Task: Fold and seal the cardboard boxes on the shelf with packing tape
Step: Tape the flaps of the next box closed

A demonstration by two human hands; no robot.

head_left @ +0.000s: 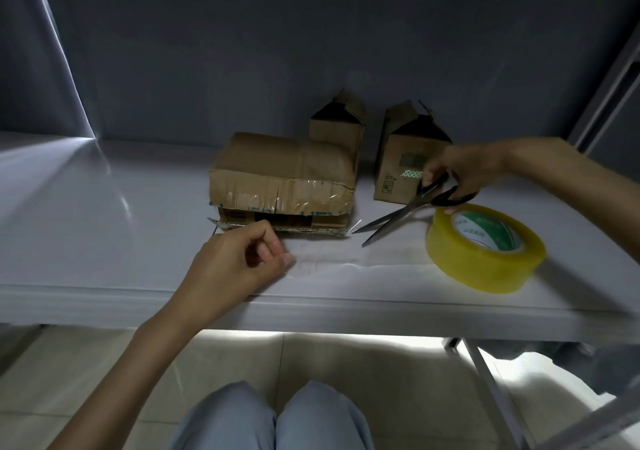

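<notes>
On the white shelf [86, 207], the left hand [235, 259] hovers near the front edge, thumb and fingertips pinching the end of a clear strip of tape [332, 264] that runs rightward, low over the shelf, toward the roll. Just behind that hand lies the taped cardboard box [282, 176], long axis left to right, its glossy sealed seam facing the person. Behind its right end stands a small open-topped box [337, 122], flaps up. Right of it, apart, a second open box [403, 159] stands upright. The right hand [460, 172] grips black-handled scissors [408, 212], blades parted and pointing left toward the taped box. The yellowish packing tape roll [485, 247] lies just beside and below that hand.
</notes>
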